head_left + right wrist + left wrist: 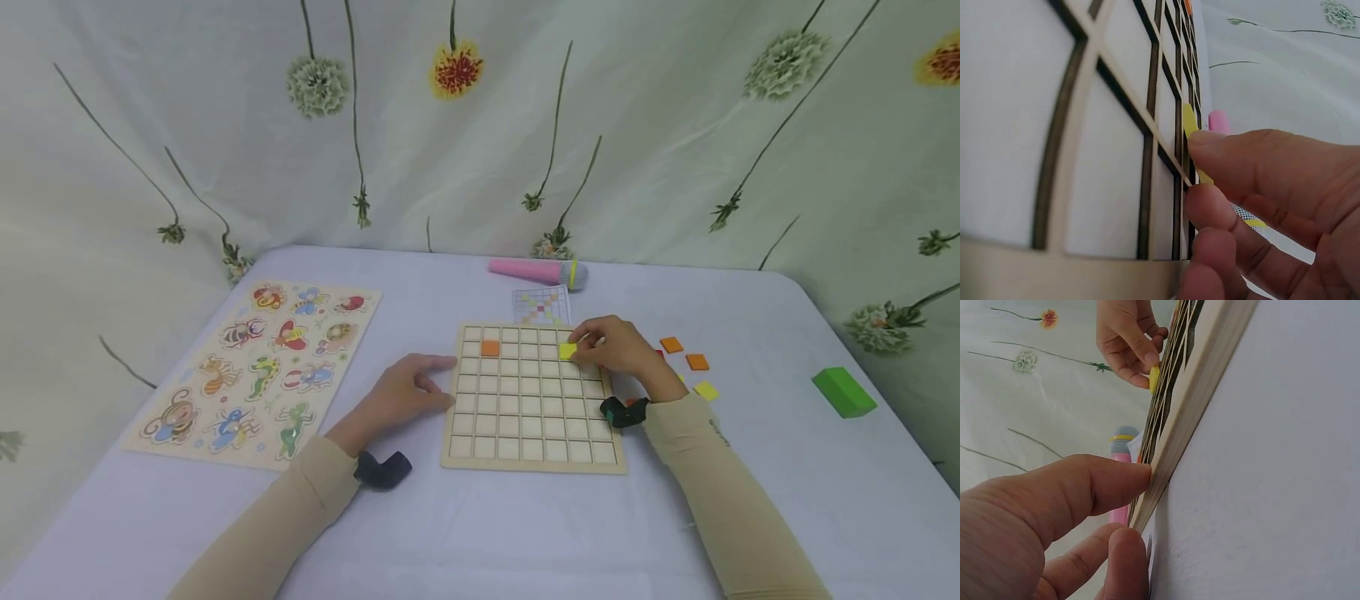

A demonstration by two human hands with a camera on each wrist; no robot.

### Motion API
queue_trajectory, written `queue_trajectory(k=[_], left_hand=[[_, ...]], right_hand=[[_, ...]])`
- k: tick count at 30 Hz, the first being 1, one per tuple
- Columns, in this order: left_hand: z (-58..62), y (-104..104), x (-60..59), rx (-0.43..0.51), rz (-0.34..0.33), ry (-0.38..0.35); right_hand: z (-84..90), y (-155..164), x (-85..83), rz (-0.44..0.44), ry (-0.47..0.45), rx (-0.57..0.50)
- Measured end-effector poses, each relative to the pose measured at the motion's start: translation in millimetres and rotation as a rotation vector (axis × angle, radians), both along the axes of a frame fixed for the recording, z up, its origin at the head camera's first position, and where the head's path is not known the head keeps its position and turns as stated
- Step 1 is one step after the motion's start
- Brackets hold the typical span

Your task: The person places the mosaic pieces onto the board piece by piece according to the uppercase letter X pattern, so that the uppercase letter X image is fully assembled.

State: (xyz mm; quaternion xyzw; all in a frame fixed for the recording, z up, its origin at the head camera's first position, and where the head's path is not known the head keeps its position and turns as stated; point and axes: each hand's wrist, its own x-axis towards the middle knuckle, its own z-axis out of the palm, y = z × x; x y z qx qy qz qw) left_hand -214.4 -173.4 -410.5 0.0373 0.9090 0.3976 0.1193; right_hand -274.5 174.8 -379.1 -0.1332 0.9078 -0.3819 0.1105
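Note:
A wooden grid board [525, 433] lies on the white table, with one orange tile [490, 348] seated near its far left corner. My right hand [611, 346] pinches a yellow tile [567, 351] over a cell in the board's far right part; the same yellow tile [1190, 122] shows edge-on against the board [1104, 156] in the right wrist view. My left hand [408, 387] rests at the board's left edge, its thumb and a finger [1094, 487] pressing the board's rim [1179, 431]. The yellow tile [1154, 378] is visible there too.
An animal peg puzzle [258, 367] lies to the left. Loose orange tiles [684, 353] and a yellow tile [706, 390] sit right of the board, a green block [843, 392] further right. A pattern card [542, 306] and a pink toy microphone [536, 271] lie behind the board.

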Motion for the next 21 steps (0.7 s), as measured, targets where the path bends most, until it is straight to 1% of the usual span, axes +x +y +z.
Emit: queue_trajectory(k=[8,17,21], left_hand=[[0.7,0,0.3,-0.002,0.006,-0.002],[0.7,0,0.5,-0.002,0.007,0.000],[0.8,1,0.2,-0.003,0.006,0.001]], right_hand=[[0.5,1,2.2,0.001,0.005,0.021],[7.1,12,8.4,0.061,0.040,0.077],[6.5,22,13.3,0.084,0.052,0.069]])
